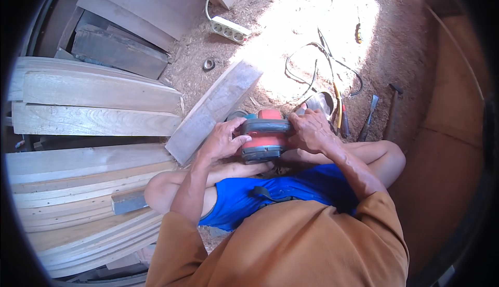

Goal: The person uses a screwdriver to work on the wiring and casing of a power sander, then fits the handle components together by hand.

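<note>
Above my crossed legs I hold a red and black power tool (267, 140), its exact kind unclear from this angle. My left hand (222, 142) grips its left side, thumb and fingers closed on the casing. Against the right side, my right hand (313, 132) is closed on it too, partly hiding that end. Just beyond the tool lies a thick wooden plank (215, 109), slanting away from my left knee. A round metallic object (321, 102) sits behind my right hand, partly covered. A small teal part (250, 116) shows behind the tool.
Stacked boards (99, 120) fill the left side. A white power strip (228, 30) and a black ring (208, 64) lie on the shavings-covered ground. To the right are cables (332, 58), a chisel (370, 115) and a hammer (393, 111), beside a large brown wooden panel (442, 146).
</note>
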`<state>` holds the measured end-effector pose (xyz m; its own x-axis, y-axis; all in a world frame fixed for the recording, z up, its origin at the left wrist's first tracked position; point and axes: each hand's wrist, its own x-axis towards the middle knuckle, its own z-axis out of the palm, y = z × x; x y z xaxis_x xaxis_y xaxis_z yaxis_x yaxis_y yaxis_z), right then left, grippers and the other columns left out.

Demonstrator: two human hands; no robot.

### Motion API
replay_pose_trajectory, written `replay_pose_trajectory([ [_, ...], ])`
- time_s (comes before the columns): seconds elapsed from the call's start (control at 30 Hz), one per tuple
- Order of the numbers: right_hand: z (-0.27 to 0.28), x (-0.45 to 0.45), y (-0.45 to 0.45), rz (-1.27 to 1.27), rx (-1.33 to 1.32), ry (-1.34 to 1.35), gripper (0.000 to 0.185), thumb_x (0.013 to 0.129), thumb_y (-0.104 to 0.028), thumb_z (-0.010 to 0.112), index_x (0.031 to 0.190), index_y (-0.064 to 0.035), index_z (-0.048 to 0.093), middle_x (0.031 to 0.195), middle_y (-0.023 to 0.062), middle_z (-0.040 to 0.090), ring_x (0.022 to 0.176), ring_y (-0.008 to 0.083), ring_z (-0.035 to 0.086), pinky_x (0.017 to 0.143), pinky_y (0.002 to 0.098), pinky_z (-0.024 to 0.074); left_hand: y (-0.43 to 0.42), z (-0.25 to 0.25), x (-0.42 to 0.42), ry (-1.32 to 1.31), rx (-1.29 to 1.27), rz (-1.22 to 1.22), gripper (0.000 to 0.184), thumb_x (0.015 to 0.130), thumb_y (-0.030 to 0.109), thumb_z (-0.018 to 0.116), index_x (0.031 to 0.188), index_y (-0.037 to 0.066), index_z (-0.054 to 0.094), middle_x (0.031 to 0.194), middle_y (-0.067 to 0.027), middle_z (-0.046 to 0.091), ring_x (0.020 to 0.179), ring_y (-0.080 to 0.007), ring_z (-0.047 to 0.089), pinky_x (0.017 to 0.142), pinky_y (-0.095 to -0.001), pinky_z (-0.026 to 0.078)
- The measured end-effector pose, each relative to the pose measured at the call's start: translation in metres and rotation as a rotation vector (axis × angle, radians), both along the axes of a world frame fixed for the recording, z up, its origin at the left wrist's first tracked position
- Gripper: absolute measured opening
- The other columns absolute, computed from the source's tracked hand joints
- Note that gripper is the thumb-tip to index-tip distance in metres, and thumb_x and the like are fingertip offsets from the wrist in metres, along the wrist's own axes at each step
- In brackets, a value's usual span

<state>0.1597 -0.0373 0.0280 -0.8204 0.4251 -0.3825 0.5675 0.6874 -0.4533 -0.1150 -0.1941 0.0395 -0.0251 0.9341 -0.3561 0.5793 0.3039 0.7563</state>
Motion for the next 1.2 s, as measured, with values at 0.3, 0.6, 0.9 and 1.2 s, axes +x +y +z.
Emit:
replay_pose_trajectory([
  [0.3, -0.017, -0.008, 0.002, -0.012, -0.134, 0.218, 0.04, 0.086, -0.034, 0.083, 0.111, -0.0069, 0.068, 0.103, 0.0151, 0.075, 0.107, 0.0368, 0.07, 0.096, 0.053, 0.0508, 0.003, -0.003, -0.004, -0.031, 0.026, 0.017, 0.056, 0.087, 0.019, 0.086, 0.136, 0.0, 0.068, 0.118, -0.0235, 0.077, 0.104, -0.0372, 0.078, 0.09, -0.0441, 0.062],
  [0.6, 0.001, -0.008, 0.007, -0.014, -0.195, 0.225, 0.043, 0.084, -0.022, 0.082, 0.118, 0.0011, 0.069, 0.097, 0.0214, 0.073, 0.1, 0.0432, 0.07, 0.091, 0.0522, 0.0526, 0.021, 0.008, 0.03, 0.157, 0.288, -0.043, 0.053, 0.086, 0.023, 0.085, 0.132, 0.006, 0.066, 0.116, -0.0211, 0.073, 0.108, -0.0411, 0.071, 0.097, -0.0485, 0.057],
  [0.9, 0.005, 0.044, 0.026, -0.15, -0.401, 0.197, 0.049, 0.089, -0.015, 0.078, 0.135, 0.0013, 0.069, 0.109, 0.024, 0.076, 0.103, 0.0403, 0.074, 0.091, 0.0472, 0.0581, 0.058, 0.011, 0.042, 0.17, 0.169, -0.32, 0.036, 0.087, 0.021, 0.083, 0.116, 0.004, 0.069, 0.106, -0.0198, 0.071, 0.102, -0.0422, 0.069, 0.091, -0.0513, 0.056],
  [1.2, 0.006, 0.03, 0.012, -0.115, -0.036, 0.219, 0.037, 0.088, -0.033, 0.079, 0.119, -0.0128, 0.078, 0.107, 0.0092, 0.077, 0.106, 0.0308, 0.069, 0.105, 0.0535, 0.0401, 0.076, 0.012, 0.083, 0.403, 0.215, -0.394, 0.031, 0.092, 0.029, 0.078, 0.103, 0.004, 0.064, 0.095, -0.0186, 0.071, 0.093, -0.0406, 0.071, 0.08, -0.0514, 0.057],
])
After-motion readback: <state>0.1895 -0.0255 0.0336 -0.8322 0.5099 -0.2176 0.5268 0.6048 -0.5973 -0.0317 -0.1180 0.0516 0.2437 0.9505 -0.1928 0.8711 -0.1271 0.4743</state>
